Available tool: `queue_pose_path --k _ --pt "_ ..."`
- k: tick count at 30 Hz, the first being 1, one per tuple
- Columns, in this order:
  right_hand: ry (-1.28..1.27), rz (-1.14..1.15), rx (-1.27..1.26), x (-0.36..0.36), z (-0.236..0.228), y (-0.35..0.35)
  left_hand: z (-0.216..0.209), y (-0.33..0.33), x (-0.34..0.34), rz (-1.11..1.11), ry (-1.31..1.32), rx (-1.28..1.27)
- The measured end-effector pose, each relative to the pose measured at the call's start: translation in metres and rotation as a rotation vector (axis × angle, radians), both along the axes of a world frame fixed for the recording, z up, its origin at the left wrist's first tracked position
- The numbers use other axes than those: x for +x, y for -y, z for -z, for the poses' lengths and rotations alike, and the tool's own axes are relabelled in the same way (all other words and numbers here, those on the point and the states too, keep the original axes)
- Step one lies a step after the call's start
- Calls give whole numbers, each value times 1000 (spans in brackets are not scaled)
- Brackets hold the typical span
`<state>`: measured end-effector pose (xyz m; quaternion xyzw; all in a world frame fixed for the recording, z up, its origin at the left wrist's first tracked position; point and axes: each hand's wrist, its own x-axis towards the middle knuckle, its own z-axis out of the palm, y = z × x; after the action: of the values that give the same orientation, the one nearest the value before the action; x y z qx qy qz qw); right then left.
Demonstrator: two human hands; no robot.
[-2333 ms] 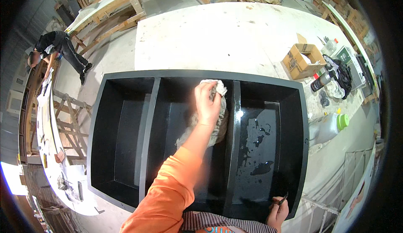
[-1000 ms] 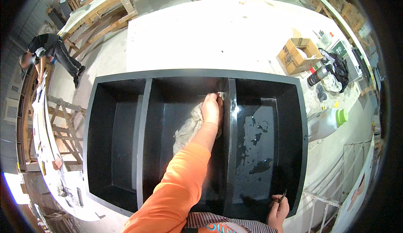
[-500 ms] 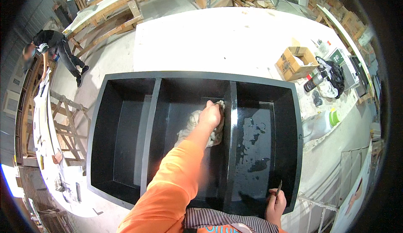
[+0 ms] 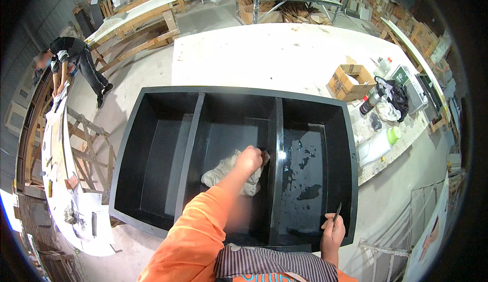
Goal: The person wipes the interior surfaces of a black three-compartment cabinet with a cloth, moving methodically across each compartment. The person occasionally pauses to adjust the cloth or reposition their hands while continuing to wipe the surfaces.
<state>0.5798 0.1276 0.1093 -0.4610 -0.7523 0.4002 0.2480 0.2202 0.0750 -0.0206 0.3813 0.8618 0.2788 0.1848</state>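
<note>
A large black box (image 4: 126, 145), split by two dividers into three compartments, lies in front of me with its open side up. Inside its middle compartment my left hand (image 4: 248, 161) is closed on a crumpled pale cloth (image 4: 223, 170), pressed to the floor near the right-hand divider (image 4: 277, 175). Part of the cloth is hidden under the hand. At the box's near right corner my right hand (image 4: 333, 230) grips a thin dark pointed tool (image 4: 337, 212), whose kind I cannot make out. Wet patches (image 4: 308, 192) spot the floor of the right compartment.
Behind the box stretches a white table (image 4: 239, 53). To the right are a cardboard box (image 4: 351, 82), a dark bottle (image 4: 370, 102), a black plastic bag (image 4: 394, 95) and a white bottle with a green cap (image 4: 378, 147). A person (image 4: 81, 61) bends over a workbench at far left.
My left hand has drawn the cloth nearer to me along the middle compartment. The right hand stays by the near corner with the tool. My view has shifted slightly.
</note>
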Motion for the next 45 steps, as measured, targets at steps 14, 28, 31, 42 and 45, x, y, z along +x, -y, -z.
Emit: queue_pose_path --k 14,28,31,42,45 --pt "-400 -302 -446 -52 -37 14 -133 35 40 -220 655 558" --pt "-236 -544 -299 -52 -40 22 -164 57 65 -266 1040 686" --pt "-252 -250 -187 -22 -22 5 -123 32 5 -406 868 381" --pt "64 -27 303 30 11 6 -30 -5 -11 -173 5 -129" --pt "48 -25 355 26 8 5 -21 -8 -11 -115 -55 -108"
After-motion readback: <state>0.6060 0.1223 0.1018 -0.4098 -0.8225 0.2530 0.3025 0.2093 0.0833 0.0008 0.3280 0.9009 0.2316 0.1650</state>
